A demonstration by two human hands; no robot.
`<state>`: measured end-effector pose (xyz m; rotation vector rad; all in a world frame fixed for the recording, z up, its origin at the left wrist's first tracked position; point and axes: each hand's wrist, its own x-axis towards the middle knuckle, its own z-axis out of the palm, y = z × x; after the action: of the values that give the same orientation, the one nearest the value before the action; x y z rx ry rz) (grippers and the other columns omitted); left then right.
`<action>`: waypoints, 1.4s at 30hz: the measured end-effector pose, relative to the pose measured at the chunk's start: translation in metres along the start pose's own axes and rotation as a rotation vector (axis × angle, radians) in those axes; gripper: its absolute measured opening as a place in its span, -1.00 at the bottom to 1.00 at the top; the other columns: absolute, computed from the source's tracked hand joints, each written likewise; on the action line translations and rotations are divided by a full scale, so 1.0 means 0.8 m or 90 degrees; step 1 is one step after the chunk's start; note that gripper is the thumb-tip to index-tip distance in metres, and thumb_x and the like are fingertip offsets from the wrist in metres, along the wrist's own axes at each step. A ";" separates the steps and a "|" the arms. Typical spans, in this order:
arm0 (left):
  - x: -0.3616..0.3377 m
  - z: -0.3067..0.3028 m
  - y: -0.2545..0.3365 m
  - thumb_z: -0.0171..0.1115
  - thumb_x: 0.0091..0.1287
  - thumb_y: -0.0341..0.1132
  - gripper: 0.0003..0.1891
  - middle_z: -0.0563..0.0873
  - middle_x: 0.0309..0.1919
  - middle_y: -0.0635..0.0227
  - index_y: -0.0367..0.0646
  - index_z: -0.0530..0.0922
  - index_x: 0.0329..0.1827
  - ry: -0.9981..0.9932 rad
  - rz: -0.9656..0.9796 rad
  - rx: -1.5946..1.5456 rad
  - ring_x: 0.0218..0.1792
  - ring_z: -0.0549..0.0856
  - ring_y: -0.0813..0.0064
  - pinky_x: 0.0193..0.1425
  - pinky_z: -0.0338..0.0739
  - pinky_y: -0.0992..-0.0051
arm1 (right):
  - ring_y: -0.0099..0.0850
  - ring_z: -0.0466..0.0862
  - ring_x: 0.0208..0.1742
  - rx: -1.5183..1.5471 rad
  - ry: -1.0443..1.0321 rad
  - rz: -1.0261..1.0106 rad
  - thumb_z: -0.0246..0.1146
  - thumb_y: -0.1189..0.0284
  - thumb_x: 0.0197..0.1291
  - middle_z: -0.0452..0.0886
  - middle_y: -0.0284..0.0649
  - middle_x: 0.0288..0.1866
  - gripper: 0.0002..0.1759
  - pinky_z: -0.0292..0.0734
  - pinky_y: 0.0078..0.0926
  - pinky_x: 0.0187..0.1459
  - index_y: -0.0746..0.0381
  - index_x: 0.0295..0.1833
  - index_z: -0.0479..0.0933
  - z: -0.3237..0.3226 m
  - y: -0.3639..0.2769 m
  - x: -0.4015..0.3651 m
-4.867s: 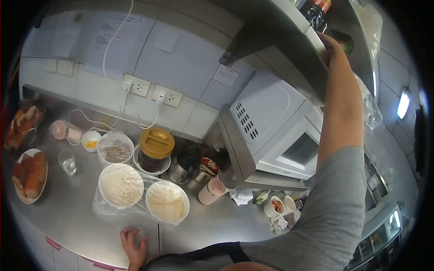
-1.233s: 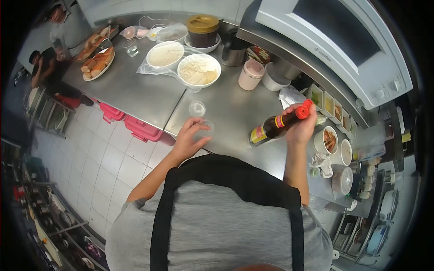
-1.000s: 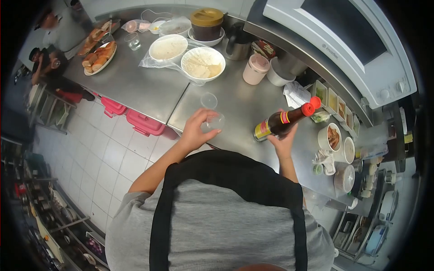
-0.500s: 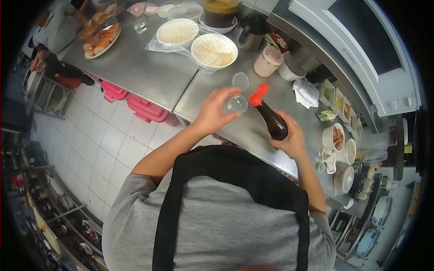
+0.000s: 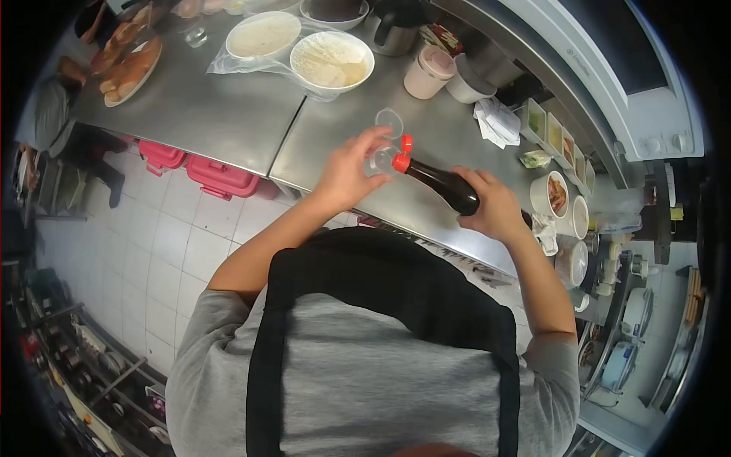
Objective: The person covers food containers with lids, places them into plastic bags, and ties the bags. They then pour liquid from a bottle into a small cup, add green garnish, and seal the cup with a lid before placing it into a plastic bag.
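My right hand is wrapped round a dark sauce bottle, which is tilted well over towards the left. Its red cap is flipped open, and the spout is right at the rim of a small clear plastic cup. That cup sits between the thumb and fingers of my left hand, above the steel counter. Just beyond it a clear round lid lies on the counter. The inside of the cup shows only faintly behind the cap.
White bowls of a pale crumbly food stand at the back, beside a pink lidded tub. Folded papers and small food containers line the right side. A plate of bread is far left, with a person near it.
The bottle has tipped further over, bringing its spout down to the cup. My right hand has turned with it, while my left hand keeps its hold on the cup. The view has shifted slightly.
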<state>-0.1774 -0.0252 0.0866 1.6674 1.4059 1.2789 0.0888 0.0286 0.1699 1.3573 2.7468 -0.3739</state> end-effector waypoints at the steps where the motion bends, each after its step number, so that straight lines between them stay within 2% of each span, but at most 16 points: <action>1: -0.001 0.000 -0.003 0.47 -0.03 -0.49 -0.25 0.69 0.00 0.31 -0.02 0.36 0.30 -0.003 -0.001 0.005 0.00 0.66 0.34 0.09 0.54 0.41 | -0.13 0.61 -0.11 -0.017 -0.013 0.011 0.44 0.42 -0.39 0.54 -0.25 -0.13 -0.09 0.57 -0.19 -0.14 -0.17 0.28 0.38 -0.001 -0.004 0.001; 16: -0.006 0.011 -0.037 0.45 -0.04 -0.52 -0.28 0.70 0.00 0.32 -0.05 0.35 0.24 -0.014 -0.041 -0.009 0.01 0.67 0.29 0.11 0.55 0.40 | -0.22 0.58 -0.01 -0.227 -0.092 0.001 0.45 0.44 -0.36 0.53 -0.28 -0.11 -0.11 0.52 -0.25 -0.07 -0.19 0.25 0.36 -0.026 -0.025 0.024; 21: -0.004 0.009 -0.033 0.45 -0.03 -0.52 -0.28 0.70 0.00 0.30 -0.06 0.33 0.25 -0.014 -0.053 -0.031 0.03 0.67 0.29 0.14 0.55 0.39 | -0.23 0.58 0.01 -0.246 -0.092 -0.010 0.47 0.42 -0.35 0.53 -0.29 -0.08 -0.11 0.51 -0.23 -0.04 -0.19 0.26 0.36 -0.039 -0.032 0.029; 24: -0.004 0.008 -0.032 0.46 -0.05 -0.52 -0.26 0.68 0.00 0.22 -0.01 0.33 0.25 -0.011 -0.062 -0.047 0.02 0.67 0.15 0.16 0.57 0.31 | -0.23 0.58 0.02 -0.252 -0.089 -0.010 0.47 0.41 -0.35 0.53 -0.28 -0.07 -0.11 0.50 -0.23 -0.03 -0.19 0.27 0.36 -0.045 -0.037 0.030; 27: -0.003 0.009 -0.037 0.46 -0.03 -0.51 -0.27 0.69 0.01 0.29 -0.06 0.31 0.25 -0.013 -0.058 -0.053 0.04 0.67 0.30 0.15 0.54 0.39 | -0.23 0.57 0.03 -0.257 -0.088 -0.008 0.48 0.42 -0.35 0.53 -0.28 -0.06 -0.10 0.49 -0.23 -0.02 -0.20 0.27 0.36 -0.048 -0.037 0.032; 30: -0.003 0.009 -0.037 0.47 -0.05 -0.51 -0.26 0.68 0.00 0.21 -0.05 0.32 0.24 -0.005 -0.046 -0.068 0.03 0.67 0.16 0.17 0.57 0.33 | -0.23 0.57 0.03 -0.256 -0.085 -0.008 0.47 0.42 -0.35 0.53 -0.28 -0.07 -0.09 0.49 -0.22 -0.02 -0.19 0.28 0.36 -0.049 -0.036 0.031; 37: -0.001 0.007 -0.031 0.47 -0.05 -0.52 -0.27 0.69 0.00 0.20 -0.06 0.33 0.23 -0.010 -0.062 -0.067 0.03 0.67 0.20 0.18 0.57 0.34 | -0.23 0.57 0.03 -0.248 -0.090 0.000 0.46 0.44 -0.35 0.53 -0.27 -0.09 -0.11 0.48 -0.23 -0.03 -0.18 0.27 0.39 -0.053 -0.035 0.031; 40: 0.001 0.009 -0.030 0.47 -0.06 -0.52 -0.28 0.69 -0.01 0.20 -0.06 0.34 0.22 -0.013 -0.076 -0.068 0.02 0.68 0.21 0.17 0.58 0.34 | -0.18 0.59 -0.06 -0.250 -0.039 -0.038 0.43 0.50 -0.46 0.52 -0.24 -0.16 -0.09 0.54 -0.24 -0.10 -0.11 0.23 0.42 -0.050 -0.030 0.028; 42: 0.002 0.011 -0.032 0.47 -0.06 -0.52 -0.28 0.69 -0.01 0.20 -0.05 0.35 0.21 -0.016 -0.078 -0.068 0.02 0.68 0.21 0.16 0.58 0.34 | -0.18 0.59 -0.05 -0.254 -0.048 -0.029 0.43 0.50 -0.46 0.52 -0.24 -0.16 -0.09 0.53 -0.24 -0.08 -0.11 0.23 0.43 -0.051 -0.031 0.028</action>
<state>-0.1786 -0.0162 0.0611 1.4976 1.3781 1.2372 0.0581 0.0411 0.2108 1.1537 2.6052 0.1159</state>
